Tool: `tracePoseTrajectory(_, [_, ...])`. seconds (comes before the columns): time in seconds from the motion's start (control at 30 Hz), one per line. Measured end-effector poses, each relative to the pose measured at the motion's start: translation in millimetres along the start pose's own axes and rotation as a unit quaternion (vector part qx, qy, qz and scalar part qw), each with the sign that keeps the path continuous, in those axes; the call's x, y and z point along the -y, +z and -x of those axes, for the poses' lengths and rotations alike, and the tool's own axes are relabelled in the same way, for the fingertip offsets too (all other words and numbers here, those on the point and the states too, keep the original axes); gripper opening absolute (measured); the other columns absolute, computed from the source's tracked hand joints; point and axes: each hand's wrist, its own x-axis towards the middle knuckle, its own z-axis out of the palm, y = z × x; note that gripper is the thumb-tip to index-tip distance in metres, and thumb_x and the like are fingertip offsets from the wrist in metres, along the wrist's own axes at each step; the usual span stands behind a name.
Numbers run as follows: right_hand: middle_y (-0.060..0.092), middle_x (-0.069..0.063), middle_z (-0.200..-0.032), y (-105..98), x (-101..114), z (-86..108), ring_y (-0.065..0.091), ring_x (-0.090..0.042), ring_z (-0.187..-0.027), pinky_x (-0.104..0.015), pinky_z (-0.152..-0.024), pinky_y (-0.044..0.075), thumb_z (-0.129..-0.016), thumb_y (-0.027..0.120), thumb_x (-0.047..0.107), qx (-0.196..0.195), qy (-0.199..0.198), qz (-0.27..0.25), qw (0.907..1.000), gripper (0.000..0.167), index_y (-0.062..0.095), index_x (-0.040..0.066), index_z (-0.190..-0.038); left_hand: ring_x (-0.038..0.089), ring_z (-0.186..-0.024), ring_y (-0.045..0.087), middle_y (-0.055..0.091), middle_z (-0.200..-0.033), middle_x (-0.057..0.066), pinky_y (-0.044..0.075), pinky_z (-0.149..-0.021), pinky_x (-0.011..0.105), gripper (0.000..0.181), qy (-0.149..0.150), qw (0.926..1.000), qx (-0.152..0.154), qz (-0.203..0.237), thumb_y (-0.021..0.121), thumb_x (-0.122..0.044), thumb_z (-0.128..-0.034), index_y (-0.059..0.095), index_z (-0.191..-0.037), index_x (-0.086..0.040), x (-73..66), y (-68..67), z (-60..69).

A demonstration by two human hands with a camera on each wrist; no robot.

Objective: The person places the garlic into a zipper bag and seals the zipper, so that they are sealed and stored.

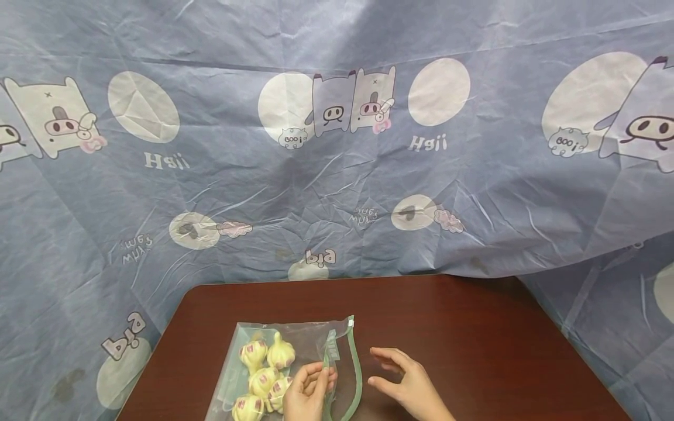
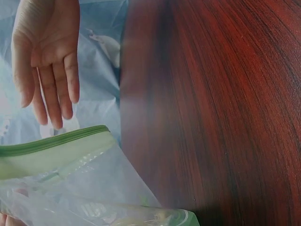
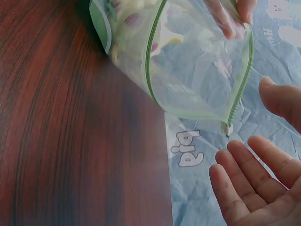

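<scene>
A clear zip bag [image 1: 310, 331] with a green zip edge lies on the table, its mouth gaping toward the right. Several garlic bulbs [image 1: 263, 381], pale yellow with purple patches, are inside its left part. My left hand [image 1: 308, 393] pinches one side of the bag's mouth between thumb and fingers, seen also at the top of the right wrist view. A white slider [image 3: 226, 129] sits at one end of the zip. Just right of the mouth, my right hand [image 1: 408, 383] holds nothing, fingers spread and apart from the bag.
The dark red-brown wooden table [image 1: 474, 327] extends behind and to the right of the bag. A blue-grey cloth [image 1: 337, 175] printed with cartoon pigs hangs behind the table and down its sides.
</scene>
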Motion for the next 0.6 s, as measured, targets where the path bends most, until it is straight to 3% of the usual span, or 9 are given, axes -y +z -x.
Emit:
tracePoseTrajectory(0.27, [0.066,-0.003,-0.125,-6.8,-7.7,2.8,0.064,-0.013,-0.113,-0.019,-0.093,0.052,-0.082,0.08,0.027,-0.029,0.032,-0.02,0.9989,0.047,0.065,0.013,-0.124,0.003,-0.069,0.071,0.072,-0.087,0.023,0.059,-0.066,0.02,0.016,0.001,1.0,-0.002,-0.005,0.065,0.001,-0.0908,0.062,-0.1,0.013,1.4,0.7,0.3])
tracePoseTrajectory(0.37, [0.066,-0.002,-0.126,-9.3,-11.0,3.3,0.064,-0.014,-0.113,-0.019,-0.093,0.052,-0.083,0.08,0.026,-0.037,0.049,-0.025,0.9978,0.045,0.065,0.012,-0.123,0.005,-0.07,0.072,0.072,-0.085,0.021,0.059,-0.066,0.019,0.014,0.022,0.9995,-0.001,-0.021,0.066,0.001,-0.0901,0.063,-0.098,0.011,3.7,0.8,1.4])
tracePoseTrajectory(0.5, [0.068,-0.005,-0.124,-9.5,-14.3,1.4,0.066,-0.015,-0.11,-0.019,-0.09,0.054,-0.086,0.076,0.025,-0.052,0.073,-0.038,0.9952,0.041,0.065,0.01,-0.122,0.008,-0.07,0.072,0.072,-0.082,0.02,0.059,-0.064,0.019,0.011,0.076,0.9963,0.002,-0.041,0.067,0.002,-0.089,0.064,-0.096,0.01,8.6,1.2,2.5])
tracePoseTrajectory(0.6, [0.07,-0.008,-0.12,-7.1,-16.4,-3.9,0.068,-0.01,-0.103,-0.017,-0.085,0.054,-0.089,0.073,0.024,-0.07,0.092,-0.052,0.992,0.035,0.067,0.007,-0.119,0.007,-0.07,0.072,0.072,-0.082,0.021,0.058,-0.064,0.018,0.01,0.1,0.9937,0.008,-0.049,0.067,0.002,-0.0892,0.064,-0.096,0.009,10.6,1.2,3.1])
